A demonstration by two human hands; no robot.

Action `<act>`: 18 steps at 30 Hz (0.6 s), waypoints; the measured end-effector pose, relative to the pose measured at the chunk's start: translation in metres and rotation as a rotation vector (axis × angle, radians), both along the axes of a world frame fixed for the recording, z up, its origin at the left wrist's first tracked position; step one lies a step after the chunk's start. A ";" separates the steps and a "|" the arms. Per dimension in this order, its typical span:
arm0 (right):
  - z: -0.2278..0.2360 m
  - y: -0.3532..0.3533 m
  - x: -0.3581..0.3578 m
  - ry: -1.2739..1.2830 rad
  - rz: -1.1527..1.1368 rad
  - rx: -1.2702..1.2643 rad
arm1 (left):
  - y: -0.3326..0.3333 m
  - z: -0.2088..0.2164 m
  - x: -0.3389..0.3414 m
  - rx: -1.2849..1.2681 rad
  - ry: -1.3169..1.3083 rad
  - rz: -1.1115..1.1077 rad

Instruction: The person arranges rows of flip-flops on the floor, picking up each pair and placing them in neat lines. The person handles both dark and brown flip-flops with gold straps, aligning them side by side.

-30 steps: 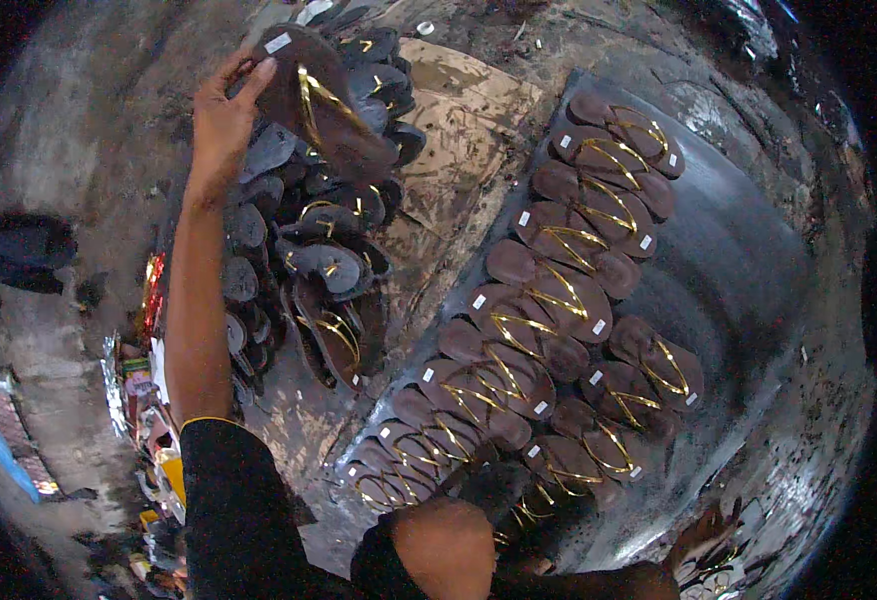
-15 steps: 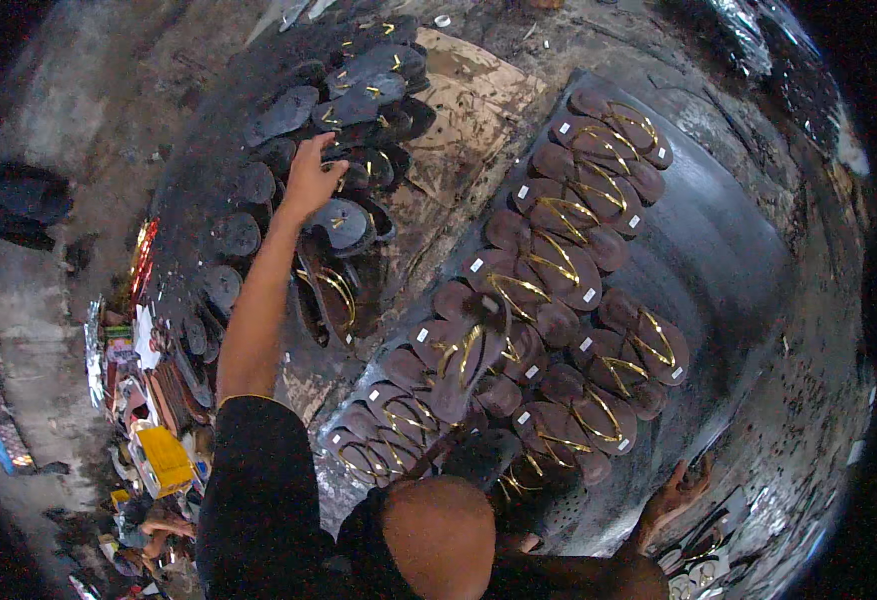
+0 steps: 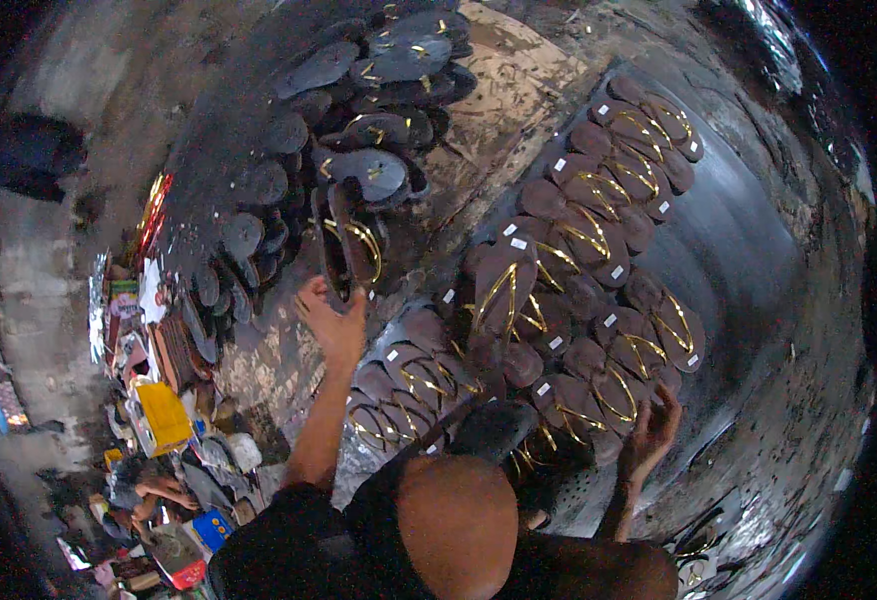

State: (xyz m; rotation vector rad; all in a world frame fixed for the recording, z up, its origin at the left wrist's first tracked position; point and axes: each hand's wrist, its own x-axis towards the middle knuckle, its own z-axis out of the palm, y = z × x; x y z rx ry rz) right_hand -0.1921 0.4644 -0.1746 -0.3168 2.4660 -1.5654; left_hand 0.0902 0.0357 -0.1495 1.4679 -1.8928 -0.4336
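My left hand (image 3: 334,322) is open, thumb and fingers apart, at the near end of a pair of brown flip-flops (image 3: 363,238) with gold straps. Whether it touches them I cannot tell. Beyond lie several dark flip-flops (image 3: 371,175), many soles up. On the right, my right hand (image 3: 651,432) is raised with fingers spread beside the near edge of overlapping rows of brown flip-flops (image 3: 599,235) with gold straps and small white labels. One brown flip-flop (image 3: 507,290) lies at an angle on top of the left part of those rows.
The rows lie on a dark, shiny sheet (image 3: 734,235). Brown cardboard (image 3: 514,70) is spread on the ground at the far side. To the left are a yellow box (image 3: 164,418) and mixed clutter. Another person's arm (image 3: 164,490) shows at the lower left.
My left hand has come back toward me from the dark pile. My right hand has moved up and left, nearer the rows. The view has shifted; the tilted flip-flop lies slightly farther away.
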 end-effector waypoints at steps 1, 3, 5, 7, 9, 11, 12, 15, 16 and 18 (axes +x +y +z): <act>0.009 -0.023 0.004 -0.025 0.077 -0.002 | 0.009 -0.019 0.014 0.059 -0.017 0.055; 0.025 -0.065 0.014 0.087 0.298 -0.023 | 0.005 -0.060 0.047 -0.021 -0.064 0.107; 0.025 -0.096 0.018 0.107 0.477 -0.066 | -0.026 -0.080 0.072 -0.306 -0.136 0.091; 0.013 -0.104 0.020 0.043 0.595 -0.064 | -0.044 -0.075 0.088 0.002 -0.179 0.153; 0.023 -0.103 0.017 0.135 0.633 -0.075 | -0.046 -0.045 0.093 -0.055 -0.074 0.224; 0.027 -0.089 0.020 0.125 0.562 -0.070 | -0.039 0.016 0.113 -0.395 0.004 0.256; 0.022 -0.069 0.012 0.086 0.468 -0.061 | -0.020 0.071 0.096 -0.244 0.018 0.239; 0.026 -0.053 0.005 -0.071 0.296 -0.096 | -0.003 0.171 0.072 -0.158 0.009 -0.081; 0.028 -0.055 0.003 -0.132 0.252 -0.132 | 0.001 0.195 0.062 -0.107 -0.029 -0.128; 0.038 -0.069 0.004 -0.247 0.369 -0.138 | 0.017 0.211 0.031 0.265 0.131 -0.103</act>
